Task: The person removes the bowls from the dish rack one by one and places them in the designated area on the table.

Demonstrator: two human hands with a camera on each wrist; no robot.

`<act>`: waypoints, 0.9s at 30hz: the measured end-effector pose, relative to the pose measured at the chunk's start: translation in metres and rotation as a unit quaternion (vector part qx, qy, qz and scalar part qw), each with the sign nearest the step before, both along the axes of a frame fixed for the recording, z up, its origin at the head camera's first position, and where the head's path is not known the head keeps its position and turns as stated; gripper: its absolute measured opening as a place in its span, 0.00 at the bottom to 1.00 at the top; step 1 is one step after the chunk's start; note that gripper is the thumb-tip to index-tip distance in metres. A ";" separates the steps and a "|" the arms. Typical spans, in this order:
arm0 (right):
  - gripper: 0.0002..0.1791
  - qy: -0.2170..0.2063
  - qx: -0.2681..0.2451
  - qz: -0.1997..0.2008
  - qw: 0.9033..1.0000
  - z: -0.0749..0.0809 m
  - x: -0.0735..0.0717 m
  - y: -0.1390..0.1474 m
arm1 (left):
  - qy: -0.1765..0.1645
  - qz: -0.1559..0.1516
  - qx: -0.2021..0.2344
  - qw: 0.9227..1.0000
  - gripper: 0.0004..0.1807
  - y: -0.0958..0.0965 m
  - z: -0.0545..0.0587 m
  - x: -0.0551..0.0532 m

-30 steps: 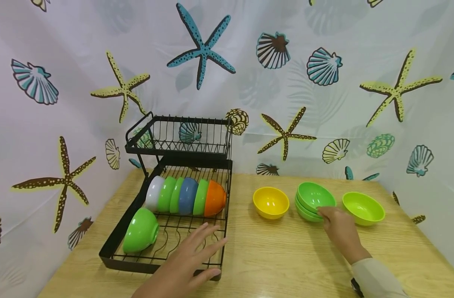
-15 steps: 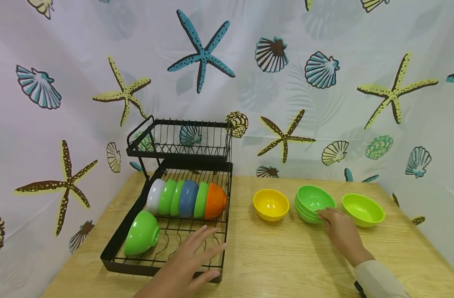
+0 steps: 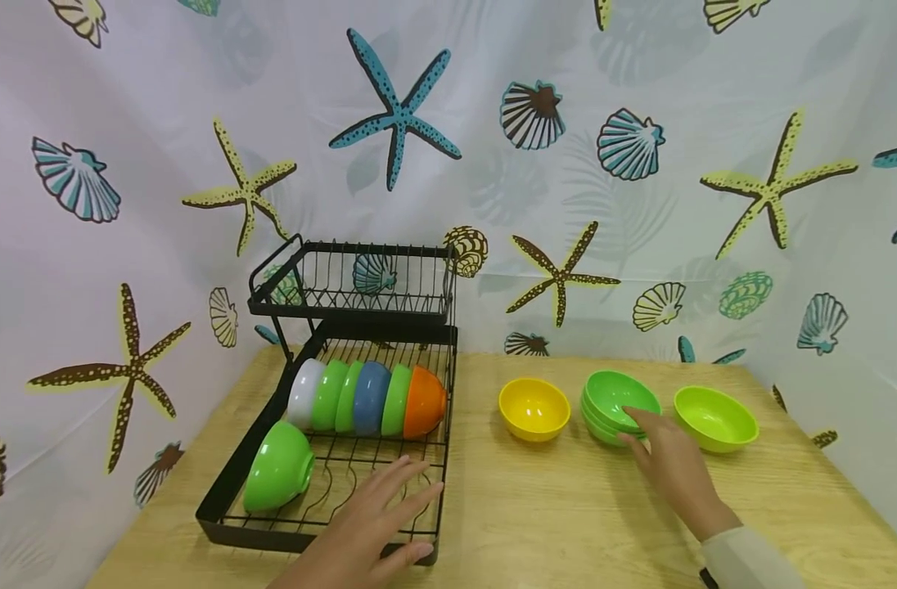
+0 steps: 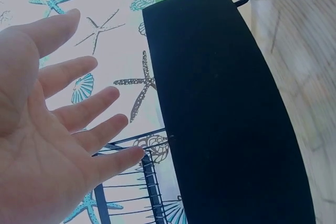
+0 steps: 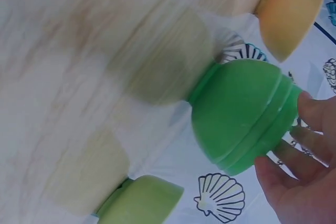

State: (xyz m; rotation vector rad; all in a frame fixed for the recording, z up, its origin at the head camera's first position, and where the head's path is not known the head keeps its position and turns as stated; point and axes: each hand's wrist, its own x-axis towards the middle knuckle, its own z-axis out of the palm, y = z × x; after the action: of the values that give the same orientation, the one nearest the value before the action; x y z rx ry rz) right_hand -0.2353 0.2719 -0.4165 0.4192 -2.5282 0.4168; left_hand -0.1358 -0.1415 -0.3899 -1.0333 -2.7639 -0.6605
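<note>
Nested green bowls [image 3: 612, 401] stand upright on the table, their stacked rims visible in the right wrist view. At the near right rim is my right hand [image 3: 673, 458], its index finger over the edge and its thumb spread below. The right wrist view shows these fingertips [image 5: 304, 103] beside the rim; whether they touch it is unclear. Over the front right corner of the black dish rack [image 3: 272, 538] hovers my left hand [image 3: 367, 523], fingers spread, holding nothing. Inside the rack lean a row of white, green, blue and orange bowls [image 3: 371, 398] and a larger green bowl [image 3: 277, 468].
A yellow bowl [image 3: 534, 409] sits left of the stack and a lime bowl [image 3: 716, 420] right of it. The rack's upper tier [image 3: 353, 313] rises at the back. A patterned curtain [image 3: 448, 147] surrounds the wooden table [image 3: 537, 515].
My right thumb and index finger, together at the stack's rim earlier, have spread apart. The left hand keeps its place. The view has tilted up slightly.
</note>
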 end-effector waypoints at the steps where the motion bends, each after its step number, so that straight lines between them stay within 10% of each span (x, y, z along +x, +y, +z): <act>1: 0.27 -0.002 -0.002 0.000 1.000 0.001 0.003 -0.001 | 0.001 -0.001 -0.002 1.000 0.31 0.000 -0.001 0.000; 11: 0.28 -0.094 -0.050 0.029 0.994 0.019 0.036 -0.012 | 0.072 0.021 0.020 0.997 0.30 -0.002 -0.005 -0.005; 21: 0.30 -0.160 -0.081 0.070 0.981 0.022 0.072 -0.029 | 0.096 0.165 0.023 0.981 0.38 -0.045 0.019 -0.009; 27: 0.31 -0.177 -0.067 0.081 0.979 0.020 0.083 -0.033 | 0.099 0.272 0.016 0.957 0.43 -0.072 0.026 -0.011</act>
State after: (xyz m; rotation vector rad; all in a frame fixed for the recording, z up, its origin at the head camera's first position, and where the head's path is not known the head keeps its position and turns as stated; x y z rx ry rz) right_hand -0.1519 0.2387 -0.3965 0.5422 -2.7931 0.7800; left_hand -0.1466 -0.2131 -0.3634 -0.2760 -2.6578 -0.4834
